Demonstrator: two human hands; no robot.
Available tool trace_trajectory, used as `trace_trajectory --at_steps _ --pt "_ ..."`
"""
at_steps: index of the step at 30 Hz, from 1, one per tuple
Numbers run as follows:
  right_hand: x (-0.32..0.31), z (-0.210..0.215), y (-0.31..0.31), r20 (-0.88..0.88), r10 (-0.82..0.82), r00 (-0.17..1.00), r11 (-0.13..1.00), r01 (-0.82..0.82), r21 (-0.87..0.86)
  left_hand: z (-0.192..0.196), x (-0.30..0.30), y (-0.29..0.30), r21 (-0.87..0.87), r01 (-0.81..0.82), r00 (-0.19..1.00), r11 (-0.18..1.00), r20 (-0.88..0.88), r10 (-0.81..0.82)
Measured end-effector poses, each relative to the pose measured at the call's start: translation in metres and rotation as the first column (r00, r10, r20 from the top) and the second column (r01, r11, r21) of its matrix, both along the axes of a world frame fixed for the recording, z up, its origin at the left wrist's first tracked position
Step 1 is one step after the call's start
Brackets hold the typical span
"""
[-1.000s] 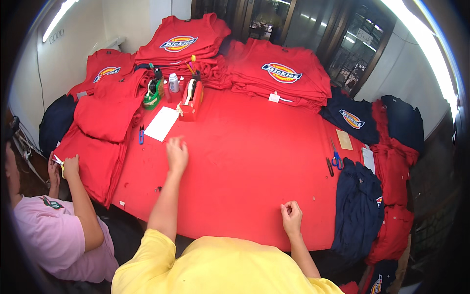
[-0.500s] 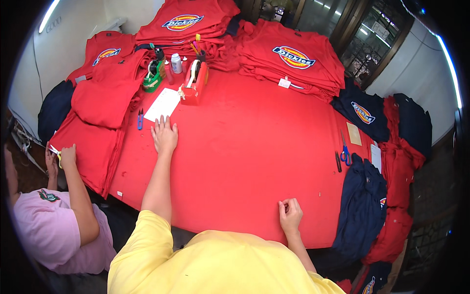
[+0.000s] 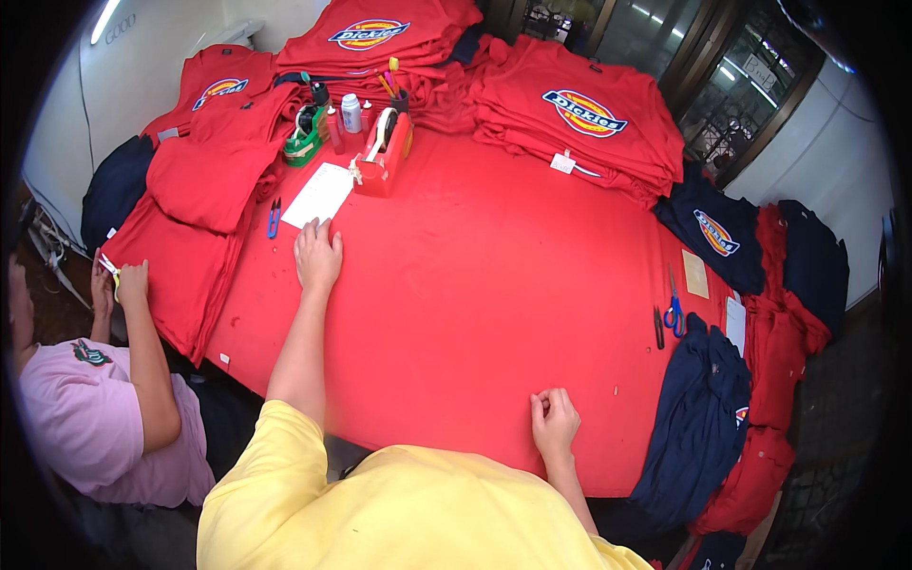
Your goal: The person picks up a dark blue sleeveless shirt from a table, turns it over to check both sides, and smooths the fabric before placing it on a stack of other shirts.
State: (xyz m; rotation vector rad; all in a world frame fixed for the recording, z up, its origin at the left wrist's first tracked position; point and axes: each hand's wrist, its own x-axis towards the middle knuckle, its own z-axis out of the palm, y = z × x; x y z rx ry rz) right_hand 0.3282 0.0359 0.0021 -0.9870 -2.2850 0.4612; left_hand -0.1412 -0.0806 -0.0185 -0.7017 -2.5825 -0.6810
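My left hand lies on the red cloth-covered table, fingers slightly bent and apart. Its fingertips are at the lower edge of a white paper sheet. Blue-handled thread snips lie to the left of the sheet, and a red tape dispenser stands just beyond it. By the near edge of the table rests my right hand, its fingers curled in toward the thumb. Nothing shows sticking out of it.
Folded red shirts are stacked at the back; navy garments lie along the right. Blue-handled scissors and a dark slim tool lie beside them. At left, a person in pink holds yellow-handled scissors over red garments.
The view has tilted a little. My left fingers have drawn together and bent slightly more at the sheet. The right hand stays curled near the table edge.
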Motion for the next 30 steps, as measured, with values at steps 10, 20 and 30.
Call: trace_trajectory --at_steps 10,20,30 --pt "-0.003 -0.001 0.007 -0.058 -0.038 0.998 0.999 0.039 0.012 0.0 -0.014 0.002 0.03 -0.007 0.999 1.0 0.036 0.006" --pt "-0.004 -0.003 0.009 -0.051 -0.037 0.998 0.999 0.038 0.009 0.02 -0.104 0.007 -0.228 0.0 0.987 0.974 0.159 0.037" --pt "-0.007 -0.002 0.006 -0.075 -0.074 0.994 0.997 0.073 -0.017 0.008 -0.122 0.004 -0.323 0.037 0.985 0.946 0.169 0.019"
